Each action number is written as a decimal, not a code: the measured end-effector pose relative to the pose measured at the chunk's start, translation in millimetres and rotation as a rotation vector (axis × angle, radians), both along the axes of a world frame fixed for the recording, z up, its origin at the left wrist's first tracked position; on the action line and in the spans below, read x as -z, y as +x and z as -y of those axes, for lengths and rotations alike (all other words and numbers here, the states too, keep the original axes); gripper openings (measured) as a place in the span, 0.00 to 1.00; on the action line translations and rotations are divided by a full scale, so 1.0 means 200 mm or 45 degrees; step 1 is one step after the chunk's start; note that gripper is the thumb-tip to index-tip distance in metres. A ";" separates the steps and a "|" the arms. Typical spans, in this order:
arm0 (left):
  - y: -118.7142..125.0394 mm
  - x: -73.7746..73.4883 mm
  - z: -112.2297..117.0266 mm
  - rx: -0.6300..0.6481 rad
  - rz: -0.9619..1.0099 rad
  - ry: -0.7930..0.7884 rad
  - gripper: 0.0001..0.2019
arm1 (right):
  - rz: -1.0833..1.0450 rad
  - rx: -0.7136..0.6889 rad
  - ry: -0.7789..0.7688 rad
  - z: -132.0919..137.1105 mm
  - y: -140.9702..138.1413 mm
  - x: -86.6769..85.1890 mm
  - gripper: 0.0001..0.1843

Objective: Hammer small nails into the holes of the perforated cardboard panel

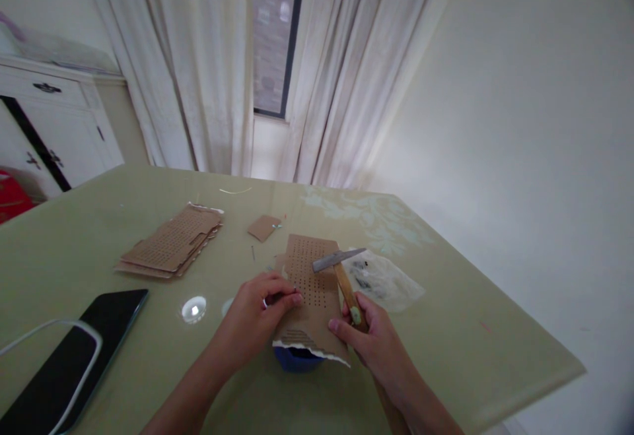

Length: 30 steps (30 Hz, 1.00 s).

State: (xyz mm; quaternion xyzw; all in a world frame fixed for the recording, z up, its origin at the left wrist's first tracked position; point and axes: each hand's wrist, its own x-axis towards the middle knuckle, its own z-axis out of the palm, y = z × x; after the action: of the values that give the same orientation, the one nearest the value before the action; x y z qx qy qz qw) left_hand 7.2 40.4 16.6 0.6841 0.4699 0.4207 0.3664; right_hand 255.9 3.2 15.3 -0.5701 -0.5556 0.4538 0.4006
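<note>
The right hand [380,334] is gripping a hammer [347,284]; the left hand [255,306] is pinching a tiny object [296,290] over perforated cardboard [314,300].

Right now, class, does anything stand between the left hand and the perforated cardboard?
Nothing visible does: the left hand is at the left edge of the perforated cardboard. The hammer, in the right hand, crosses the cardboard's right edge in this view, off to the side.
</note>
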 end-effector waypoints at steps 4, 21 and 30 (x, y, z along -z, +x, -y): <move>0.01 0.00 0.00 0.015 -0.019 0.012 0.11 | -0.016 -0.024 0.004 0.00 0.00 0.01 0.15; 0.04 0.00 0.03 0.050 -0.199 0.149 0.12 | 0.387 -0.094 0.143 -0.01 0.04 -0.06 0.17; 0.04 0.00 0.05 0.050 -0.163 0.088 0.13 | 0.928 -0.170 0.484 0.05 0.12 -0.55 0.19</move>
State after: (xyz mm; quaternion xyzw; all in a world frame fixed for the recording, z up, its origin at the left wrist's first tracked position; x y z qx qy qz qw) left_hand 14.5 31.4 16.8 0.7309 0.4640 0.3848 0.3200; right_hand 279.4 -6.7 125.6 -0.5720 -0.7707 0.1367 0.2452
